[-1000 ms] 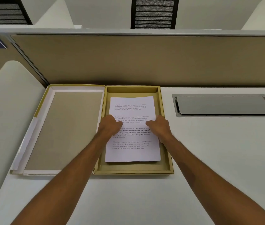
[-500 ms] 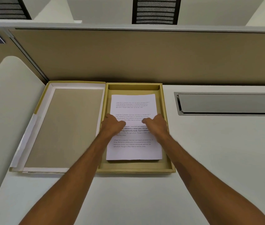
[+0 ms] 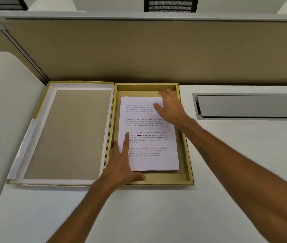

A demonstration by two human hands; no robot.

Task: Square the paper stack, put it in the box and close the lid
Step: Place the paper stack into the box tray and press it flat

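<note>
The white printed paper stack (image 3: 149,142) lies flat inside the shallow tan box (image 3: 185,155) on the white desk. The box's lid (image 3: 67,134) lies open flat to the left, inner side up, joined along the box's left wall. My left hand (image 3: 123,162) rests flat, fingers spread, on the stack's near left corner, thumb along its near edge. My right hand (image 3: 170,107) lies flat with fingers apart on the stack's far right corner. Neither hand grips anything.
A tan partition (image 3: 148,50) rises directly behind the box. A grey cable hatch (image 3: 249,106) is set in the desk at the right. A curved white divider (image 3: 4,111) borders the left. Bare desk surface (image 3: 156,213) lies in front of the box.
Both hands were pressing side by side on the middle of the stack. The left hand has slid to the near left corner and the right hand to the far right corner.
</note>
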